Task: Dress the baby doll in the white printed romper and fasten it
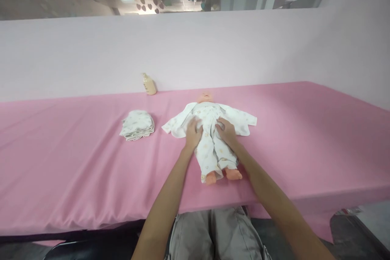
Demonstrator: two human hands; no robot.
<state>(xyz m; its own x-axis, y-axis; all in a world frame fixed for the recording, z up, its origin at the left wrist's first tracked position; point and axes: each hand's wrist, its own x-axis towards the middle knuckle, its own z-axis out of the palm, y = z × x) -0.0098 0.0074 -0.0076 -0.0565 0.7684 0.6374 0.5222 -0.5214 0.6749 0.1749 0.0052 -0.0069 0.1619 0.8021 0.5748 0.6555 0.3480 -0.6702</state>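
The grip of the left hand point(193, 133) and that of the right hand point(227, 130) curl against either side of the patterned trousers point(207, 158) near the waist; I cannot tell whether either pinches cloth. The doll point(206, 97) wearing them lies face up on the pink-covered tabletop point(298, 142), white sleeves point(242, 118) spread. Leftward sit folded cloths point(137, 125); beyond, a bottle point(149, 85) stands near the wall point(195, 53)

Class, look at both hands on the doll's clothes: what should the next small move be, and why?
Perhaps slide the right hand down and straighten the trouser leg below it: it looks bunched, leaving the foot bare, while the other trouser leg seems to partly cover the other foot.
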